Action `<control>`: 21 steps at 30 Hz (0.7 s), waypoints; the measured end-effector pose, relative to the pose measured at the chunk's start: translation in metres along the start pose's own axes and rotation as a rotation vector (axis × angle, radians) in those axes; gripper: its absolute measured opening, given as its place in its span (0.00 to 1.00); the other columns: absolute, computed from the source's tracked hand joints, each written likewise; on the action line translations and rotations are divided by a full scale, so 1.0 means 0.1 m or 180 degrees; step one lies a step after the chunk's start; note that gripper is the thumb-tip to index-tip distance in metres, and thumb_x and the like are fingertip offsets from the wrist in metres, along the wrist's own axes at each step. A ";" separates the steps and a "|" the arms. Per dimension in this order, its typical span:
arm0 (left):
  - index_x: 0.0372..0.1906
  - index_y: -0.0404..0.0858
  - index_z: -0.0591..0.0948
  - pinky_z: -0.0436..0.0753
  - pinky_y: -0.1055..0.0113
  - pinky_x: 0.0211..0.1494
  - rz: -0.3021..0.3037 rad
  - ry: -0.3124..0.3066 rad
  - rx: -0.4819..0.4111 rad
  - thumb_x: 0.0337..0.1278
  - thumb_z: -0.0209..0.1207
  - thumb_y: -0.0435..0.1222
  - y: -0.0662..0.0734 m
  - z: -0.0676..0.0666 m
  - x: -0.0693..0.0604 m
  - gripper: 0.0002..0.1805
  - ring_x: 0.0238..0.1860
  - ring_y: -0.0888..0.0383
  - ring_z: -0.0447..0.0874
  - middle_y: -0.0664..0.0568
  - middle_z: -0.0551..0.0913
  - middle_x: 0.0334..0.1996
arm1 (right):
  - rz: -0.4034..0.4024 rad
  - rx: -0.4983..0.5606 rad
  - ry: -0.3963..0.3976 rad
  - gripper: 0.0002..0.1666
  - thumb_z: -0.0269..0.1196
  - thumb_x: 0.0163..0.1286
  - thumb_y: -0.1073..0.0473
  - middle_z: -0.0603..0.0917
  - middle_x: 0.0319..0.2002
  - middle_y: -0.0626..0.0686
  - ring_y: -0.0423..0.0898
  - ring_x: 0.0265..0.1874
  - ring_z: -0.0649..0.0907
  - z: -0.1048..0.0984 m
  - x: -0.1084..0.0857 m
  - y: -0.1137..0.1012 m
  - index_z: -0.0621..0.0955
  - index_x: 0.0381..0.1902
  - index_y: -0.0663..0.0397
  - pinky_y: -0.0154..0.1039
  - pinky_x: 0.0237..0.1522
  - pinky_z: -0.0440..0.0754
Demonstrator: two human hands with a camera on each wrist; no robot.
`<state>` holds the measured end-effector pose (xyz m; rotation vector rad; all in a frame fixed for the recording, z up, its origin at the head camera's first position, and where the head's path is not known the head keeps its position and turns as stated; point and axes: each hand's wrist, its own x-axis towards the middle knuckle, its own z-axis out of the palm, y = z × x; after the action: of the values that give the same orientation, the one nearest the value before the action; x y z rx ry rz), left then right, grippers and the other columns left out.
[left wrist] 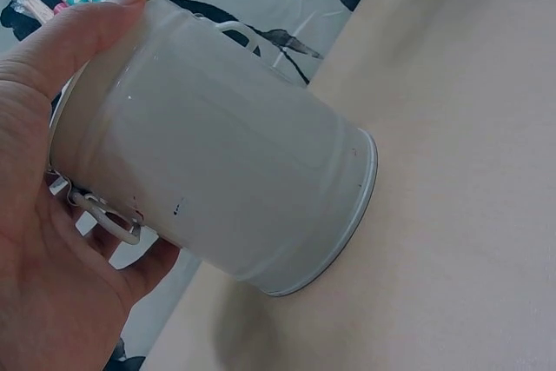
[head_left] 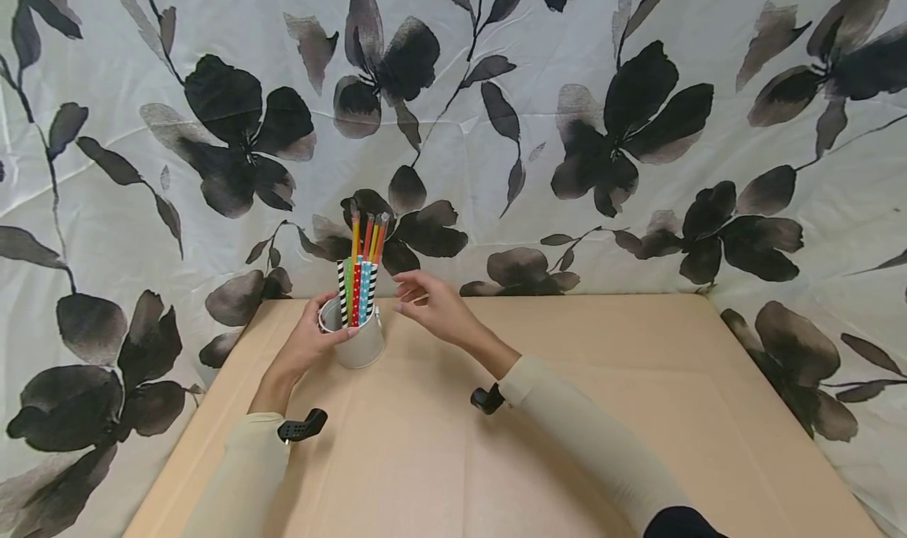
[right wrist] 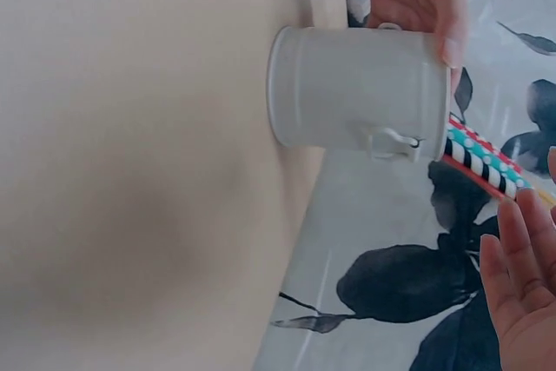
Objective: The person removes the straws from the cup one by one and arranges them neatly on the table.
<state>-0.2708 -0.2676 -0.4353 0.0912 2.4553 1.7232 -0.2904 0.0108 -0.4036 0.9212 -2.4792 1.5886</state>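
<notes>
Bucket between left thumb and fingers

Your head view's bright, evenly lit; diffuse shadows under your sleeves on the tabletop. Both your wrist views are dimmer, flatter, colours muted. Left wrist: soft shadow beside the bucket. Right wrist: broad, soft-edged shadow across the tabletop.

Left hand in a curled grip, right hand (fingers relaxed) just apart.
</notes>
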 end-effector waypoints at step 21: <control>0.80 0.36 0.45 0.55 0.38 0.76 0.0036 0.0011 -0.0128 0.60 0.70 0.34 0.07 0.05 -0.05 0.54 0.77 0.34 0.49 0.32 0.48 0.77 | 0.0006 0.0289 -0.0040 0.39 0.70 0.67 0.66 0.81 0.55 0.57 0.48 0.48 0.85 0.26 0.37 0.16 0.70 0.74 0.45 0.35 0.50 0.84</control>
<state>-0.2650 -0.2611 -0.4296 0.0983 2.4257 1.7780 -0.3217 -0.0232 -0.4162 0.9429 -2.4349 1.7140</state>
